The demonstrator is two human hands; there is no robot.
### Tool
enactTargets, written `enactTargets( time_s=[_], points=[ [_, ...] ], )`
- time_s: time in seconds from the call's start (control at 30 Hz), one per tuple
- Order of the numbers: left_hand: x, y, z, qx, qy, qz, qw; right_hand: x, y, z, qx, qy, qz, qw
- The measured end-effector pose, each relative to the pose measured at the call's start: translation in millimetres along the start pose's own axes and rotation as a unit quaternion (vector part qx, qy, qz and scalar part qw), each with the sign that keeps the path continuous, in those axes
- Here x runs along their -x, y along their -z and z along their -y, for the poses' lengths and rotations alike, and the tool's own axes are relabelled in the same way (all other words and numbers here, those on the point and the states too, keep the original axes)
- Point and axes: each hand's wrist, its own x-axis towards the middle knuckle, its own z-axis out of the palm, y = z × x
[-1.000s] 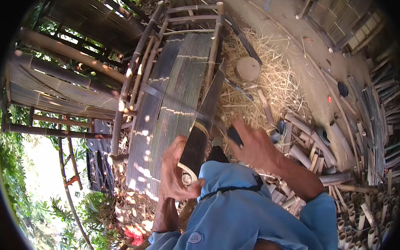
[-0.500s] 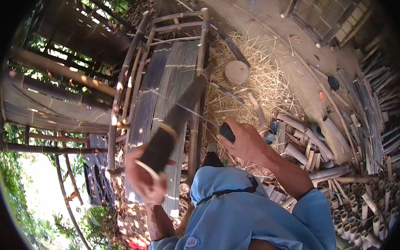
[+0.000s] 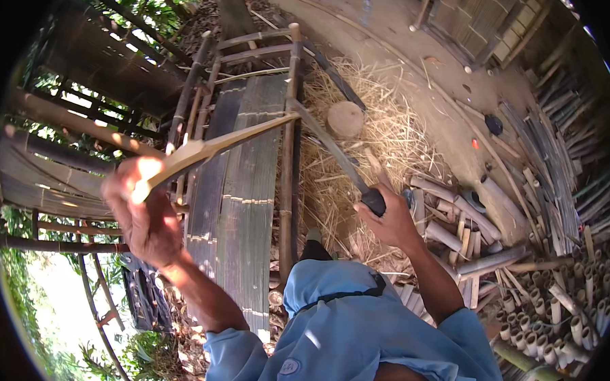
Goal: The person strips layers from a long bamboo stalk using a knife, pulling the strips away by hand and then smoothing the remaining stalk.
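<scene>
Bamboo (image 3: 209,148) is being clasped, jutting from the left grip (image 3: 145,216). A knife (image 3: 336,151) is being held in the right grip (image 3: 390,219).

My left hand (image 3: 146,214) has moved further left and up, turning the bamboo (image 3: 204,149) from its dark face to its pale one. My knife (image 3: 337,152) now points more steeply away from me, its tip near the bamboo's far end

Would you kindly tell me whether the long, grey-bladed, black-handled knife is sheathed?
Unsheathed: its grey blade shows bare beyond the right hand.
</scene>
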Motion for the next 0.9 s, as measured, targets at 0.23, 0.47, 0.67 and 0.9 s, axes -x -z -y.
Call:
enactTargets(
  time_s=[0.23, 0.47, 0.67, 0.9],
  points=[
    [-8.7, -51.9, 24.0, 0.129, 0.040, -0.130, 0.982, -4.5, 1.1, 30.2, -0.023, 0.012, -0.012, 1.000],
    [53.2, -36.6, -5.5, 0.028, 0.144, -0.170, 0.974, -0.9, -2.2, 78.6, -0.006, 0.069, 0.061, 0.996],
    [97.2, -44.9, -13.8, 0.129, 0.139, -0.180, 0.965, -0.6, -7.5, 140.9, -0.002, 0.171, 0.087, 0.981],
    [129.7, -50.6, -15.9, 0.136, 0.170, -0.079, 0.973, 15.6, -9.5, 168.6, 0.039, 0.322, 0.067, 0.943]
  ],
)
